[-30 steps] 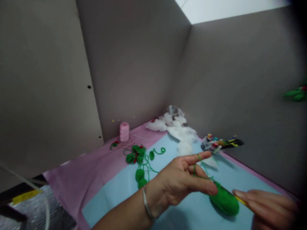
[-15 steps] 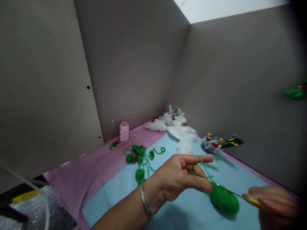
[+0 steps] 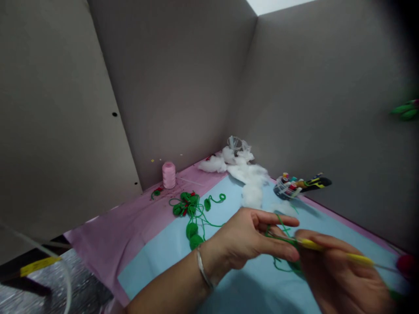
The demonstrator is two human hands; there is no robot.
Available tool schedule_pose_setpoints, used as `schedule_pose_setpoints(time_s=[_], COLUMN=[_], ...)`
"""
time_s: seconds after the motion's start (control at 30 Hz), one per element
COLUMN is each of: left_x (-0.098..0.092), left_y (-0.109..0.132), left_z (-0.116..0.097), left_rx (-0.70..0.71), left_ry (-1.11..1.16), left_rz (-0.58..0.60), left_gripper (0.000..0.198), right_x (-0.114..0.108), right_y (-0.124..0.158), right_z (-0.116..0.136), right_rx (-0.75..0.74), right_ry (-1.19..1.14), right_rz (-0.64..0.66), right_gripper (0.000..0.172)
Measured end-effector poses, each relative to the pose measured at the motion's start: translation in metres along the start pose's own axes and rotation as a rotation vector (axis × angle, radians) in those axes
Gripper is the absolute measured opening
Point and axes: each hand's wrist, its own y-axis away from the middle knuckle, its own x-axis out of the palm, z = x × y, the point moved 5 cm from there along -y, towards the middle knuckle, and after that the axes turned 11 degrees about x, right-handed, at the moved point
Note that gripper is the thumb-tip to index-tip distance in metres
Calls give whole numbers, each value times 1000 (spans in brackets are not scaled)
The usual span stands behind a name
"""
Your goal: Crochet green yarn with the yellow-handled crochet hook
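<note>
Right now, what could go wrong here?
Green yarn looped over the left hand could slip if its tension eases.
The yellow-handled hook in the right hand, pointing at the left fingers, might snag a strand.
Loose strands by the green bundle could tangle.

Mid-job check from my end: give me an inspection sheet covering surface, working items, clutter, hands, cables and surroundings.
Surface: blue sheet lying on a pink cloth.
Working items: green yarn strung across the left fingers; yellow-handled tool, its tip hidden near the yarn.
Clutter: pink thread cone, green pieces with red bits, white fluff, container of spools.
Hands: left hand holds the yarn; right hand grips the tool.
Cables: one pale line at lower left, cord or tube unclear, away from both hands.
Surroundings: grey panels behind.
</note>
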Motion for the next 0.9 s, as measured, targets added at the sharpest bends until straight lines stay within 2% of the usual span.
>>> schedule_pose_setpoints(time_s=[0.1, 0.2, 0.37, 0.67, 0.9], left_x=[1, -1, -4, -4, -5], left_y=[-1, -1, -1, -1, 0], left_z=[1, 0, 0, -4, -8], left_rx=[91, 161, 164, 177, 213], left_ry=[-15, -41, -65, -89, -100], left_rz=[-118, -189, -194, -226, -248], left_gripper=[71, 74, 69, 69, 47], right_x=[8, 10, 7, 1, 5], right_y=[10, 15, 11, 2, 2], right_z=[-3, -4, -11, -20, -18], right_rx=[37, 44, 141, 190, 182], right_ry=[-25, -65, -147, -170, -179], right_rz=[-175, -238, -215, -149, -108], right_gripper=[25, 24, 28, 25, 26])
